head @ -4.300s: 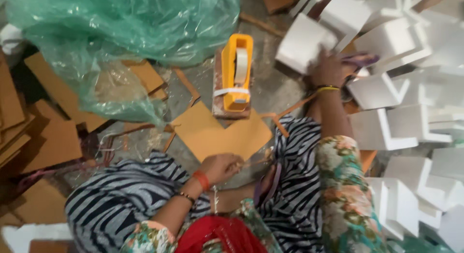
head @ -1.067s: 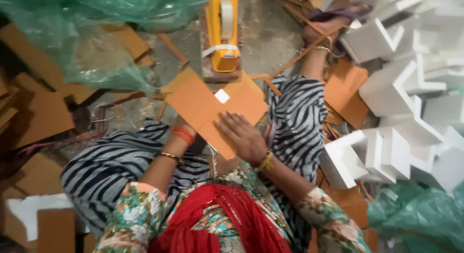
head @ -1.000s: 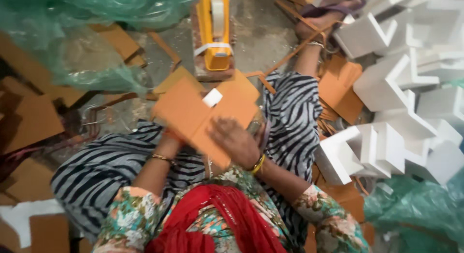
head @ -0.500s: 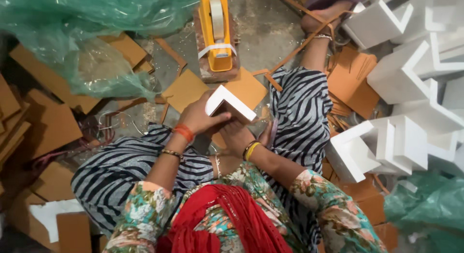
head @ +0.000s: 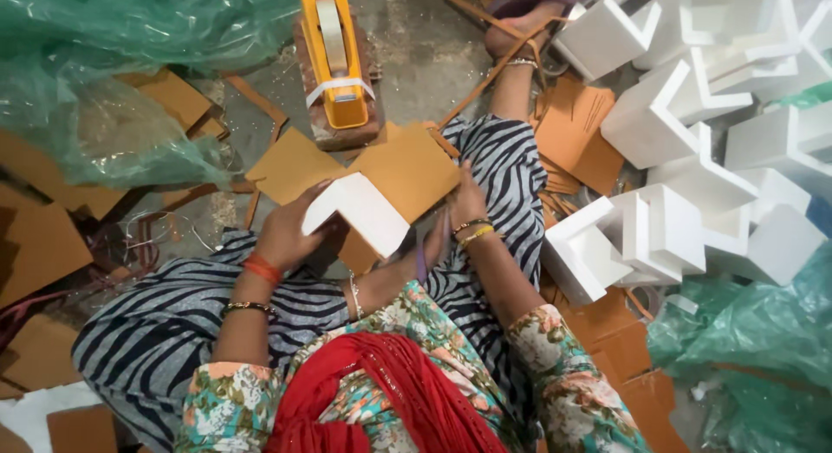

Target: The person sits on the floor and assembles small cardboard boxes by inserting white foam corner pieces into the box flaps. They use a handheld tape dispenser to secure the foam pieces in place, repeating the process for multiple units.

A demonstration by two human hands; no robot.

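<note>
Left hand (head: 290, 232) grasping white foam corner (head: 360, 212); right hand (head: 464, 197) gripping brown cardboard sheet (head: 407, 171) behind it, near yellow tape dispenser (head: 334, 55).

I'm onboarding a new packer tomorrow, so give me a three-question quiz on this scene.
1. True or false: the left hand holds the white foam corner piece.
2. The yellow tape dispenser stands: A) on the person's lap, B) on the floor beyond the knees, C) on the foam pile.
3. On which side of the person lies the pile of white foam corners?

Key:
1. True.
2. B.
3. The right side; the right hand rests at the brown cardboard sheet.
</note>
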